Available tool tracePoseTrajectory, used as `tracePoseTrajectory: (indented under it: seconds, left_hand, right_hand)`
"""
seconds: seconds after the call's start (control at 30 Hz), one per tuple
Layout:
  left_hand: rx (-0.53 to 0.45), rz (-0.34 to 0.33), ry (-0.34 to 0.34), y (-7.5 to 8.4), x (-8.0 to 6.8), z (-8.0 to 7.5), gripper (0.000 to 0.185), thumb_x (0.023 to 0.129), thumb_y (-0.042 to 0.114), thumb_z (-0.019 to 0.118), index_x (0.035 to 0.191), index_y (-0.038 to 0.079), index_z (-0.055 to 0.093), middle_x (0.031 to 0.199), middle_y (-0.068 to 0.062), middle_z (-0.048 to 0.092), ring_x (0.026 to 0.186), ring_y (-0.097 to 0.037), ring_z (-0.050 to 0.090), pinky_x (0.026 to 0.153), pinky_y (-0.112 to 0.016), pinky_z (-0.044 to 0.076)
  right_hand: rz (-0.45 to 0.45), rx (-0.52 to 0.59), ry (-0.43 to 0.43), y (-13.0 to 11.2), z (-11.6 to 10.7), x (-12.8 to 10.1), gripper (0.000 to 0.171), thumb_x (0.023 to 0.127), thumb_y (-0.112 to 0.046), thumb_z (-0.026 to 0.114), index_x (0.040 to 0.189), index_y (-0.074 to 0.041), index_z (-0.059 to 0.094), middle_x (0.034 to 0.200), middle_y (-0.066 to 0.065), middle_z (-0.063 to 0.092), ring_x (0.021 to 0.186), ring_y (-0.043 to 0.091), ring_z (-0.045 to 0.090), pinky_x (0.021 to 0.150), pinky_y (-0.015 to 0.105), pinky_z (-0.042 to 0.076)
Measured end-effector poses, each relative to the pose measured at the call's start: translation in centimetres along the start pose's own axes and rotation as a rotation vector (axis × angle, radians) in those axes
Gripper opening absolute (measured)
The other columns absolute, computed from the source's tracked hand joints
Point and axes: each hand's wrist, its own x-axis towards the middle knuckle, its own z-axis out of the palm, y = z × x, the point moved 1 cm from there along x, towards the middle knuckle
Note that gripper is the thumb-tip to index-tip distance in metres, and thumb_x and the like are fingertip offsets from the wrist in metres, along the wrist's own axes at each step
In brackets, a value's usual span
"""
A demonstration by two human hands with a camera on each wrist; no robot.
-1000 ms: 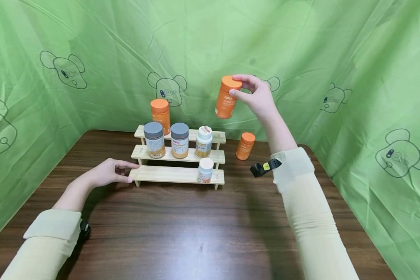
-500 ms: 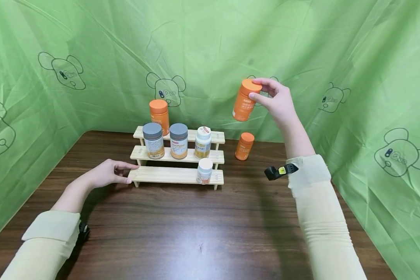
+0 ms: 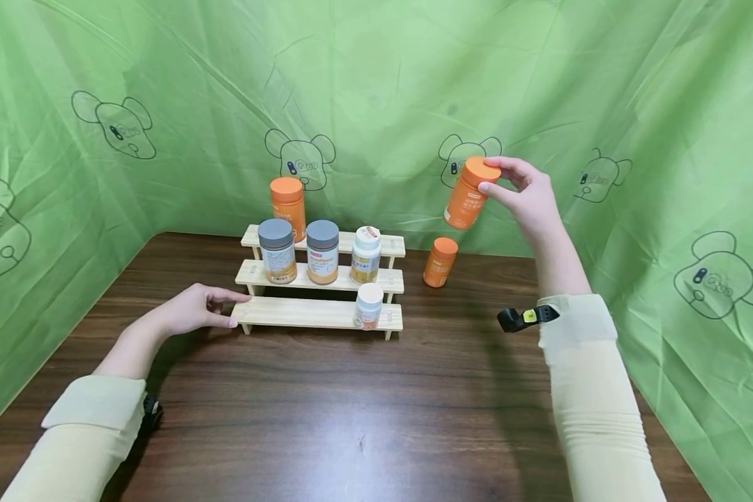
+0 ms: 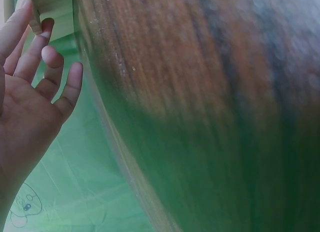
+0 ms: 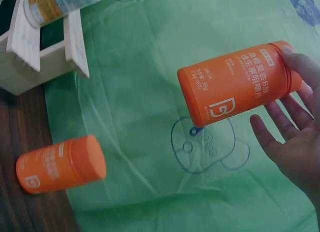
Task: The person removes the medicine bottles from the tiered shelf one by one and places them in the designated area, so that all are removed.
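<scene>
The orange bottle (image 3: 468, 194) hangs tilted in the air to the right of the wooden rack (image 3: 320, 312), well above the table (image 3: 351, 418), pinched at its cap by the right hand (image 3: 527, 199). Judging by where it is, it is off the rack but not yet set down anywhere. A smaller orange bottle (image 3: 440, 261) stands on the table just right of the rack, roughly beneath the held one. Six bottles are on the steps: a tall orange bottle (image 3: 288, 207) on top, two grey-capped bottles (image 3: 277, 251) and a white bottle (image 3: 366, 254) on the middle step, a small white bottle (image 3: 368, 305) on the lowest. The left hand (image 3: 194, 309) rests with relaxed fingers against the rack's left end. Green cloth (image 3: 665, 104) walls the table in closely on the right.
</scene>
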Motion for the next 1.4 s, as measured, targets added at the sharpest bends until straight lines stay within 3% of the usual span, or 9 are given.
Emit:
tracePoseTrajectory:
  seconds: [0.13, 0.43, 0.67, 0.87, 1.07, 1.4]
  left_hand:
    - [-0.007, 0.002, 0.0, -0.1, 0.0, 0.0, 0.057, 0.073, 0.031, 0.08, 0.125, 0.014, 0.063, 0.056, 0.007, 0.043, 0.051, -0.006, 0.042, 0.05, -0.025, 0.038]
    - [0.011, 0.009, 0.005, -0.2, -0.1, 0.0, 0.057, 0.073, 0.032, 0.08, 0.124, 0.015, 0.063, 0.056, 0.007, 0.042, 0.05, -0.006, 0.041, 0.05, -0.025, 0.038]
    - [0.014, 0.008, 0.004, -0.2, -0.1, 0.1, 0.055, 0.073, 0.031, 0.08, 0.124, 0.015, 0.063, 0.056, 0.007, 0.042, 0.05, -0.006, 0.041, 0.05, -0.025, 0.038]
    - [0.011, 0.011, 0.004, -0.1, 0.0, 0.2, 0.056, 0.073, 0.031, 0.08, 0.124, 0.016, 0.063, 0.055, 0.007, 0.041, 0.049, -0.005, 0.041, 0.049, -0.025, 0.038]
    - [0.011, 0.011, 0.003, 0.0, 0.0, 0.2, 0.056, 0.073, 0.031, 0.08, 0.124, 0.015, 0.063, 0.055, 0.007, 0.041, 0.049, -0.005, 0.041, 0.049, -0.025, 0.038]
    - [0.025, 0.028, 0.012, 0.2, -0.1, 0.0, 0.055, 0.074, 0.03, 0.08, 0.124, 0.015, 0.063, 0.056, 0.006, 0.041, 0.049, -0.005, 0.041, 0.049, -0.025, 0.038]
  right_hand:
    - [0.003, 0.002, -0.012, 0.8, -0.9, -0.6, 0.042, 0.077, -0.005, 0.076, 0.118, -0.008, 0.065, 0.114, -0.001, 0.064, 0.112, 0.015, 0.053, 0.101, 0.031, 0.035]
    - [0.027, -0.028, -0.031, 1.4, -2.1, -2.5, 0.041, 0.08, -0.003, 0.073, 0.12, -0.003, 0.063, 0.111, -0.005, 0.064, 0.109, 0.011, 0.053, 0.09, 0.019, 0.042]
    - [0.094, -0.095, -0.023, 5.1, -3.3, -2.7, 0.045, 0.08, -0.009, 0.074, 0.124, -0.008, 0.061, 0.114, -0.007, 0.063, 0.112, 0.01, 0.051, 0.088, 0.018, 0.041]
    - [0.137, -0.184, -0.012, 7.3, -3.7, -3.6, 0.047, 0.081, -0.016, 0.075, 0.126, -0.011, 0.06, 0.116, -0.009, 0.061, 0.112, 0.007, 0.05, 0.09, 0.024, 0.038]
    - [0.151, -0.198, 0.013, 9.1, -3.6, -4.3, 0.047, 0.081, -0.018, 0.075, 0.125, -0.009, 0.061, 0.113, -0.008, 0.062, 0.111, 0.007, 0.05, 0.094, 0.026, 0.035]
    - [0.205, -0.224, 0.055, 11.8, -3.5, -5.5, 0.049, 0.08, -0.02, 0.076, 0.125, -0.009, 0.061, 0.115, -0.01, 0.061, 0.109, 0.004, 0.05, 0.09, 0.023, 0.037]
